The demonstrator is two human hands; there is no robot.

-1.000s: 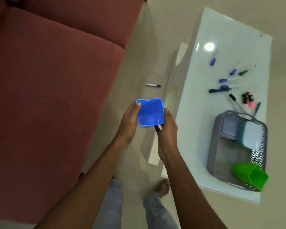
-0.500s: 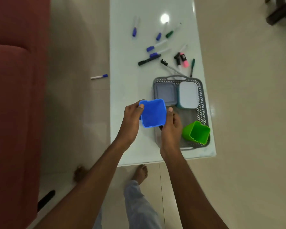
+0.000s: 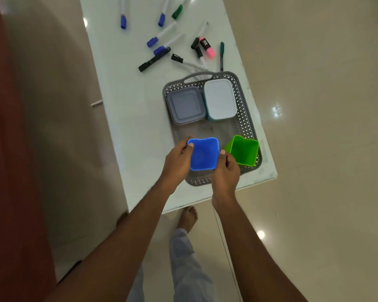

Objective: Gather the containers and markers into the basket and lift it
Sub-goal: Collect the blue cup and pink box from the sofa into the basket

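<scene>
A blue open container (image 3: 203,154) is held between both hands over the near part of the grey perforated basket (image 3: 246,118). My left hand (image 3: 177,163) grips its left side and my right hand (image 3: 226,173) grips its right side. Inside the basket sit a grey lidded box (image 3: 185,105), a white-lidded teal box (image 3: 219,99) and a green open container (image 3: 243,150) leaning at the near right corner. Several markers (image 3: 162,35) lie scattered on the white table beyond the basket, among them a pink highlighter (image 3: 208,49) and a black marker (image 3: 153,60).
The white table (image 3: 127,110) runs away from me, its near edge just past my wrists. One marker (image 3: 96,103) lies on the beige floor left of the table. A red sofa (image 3: 13,192) fills the left edge. My feet stand below the table's near edge.
My hands carried the blue container from above the floor by the sofa to over the basket, and it now sits lower, beside the green container. The view swung onto the table.
</scene>
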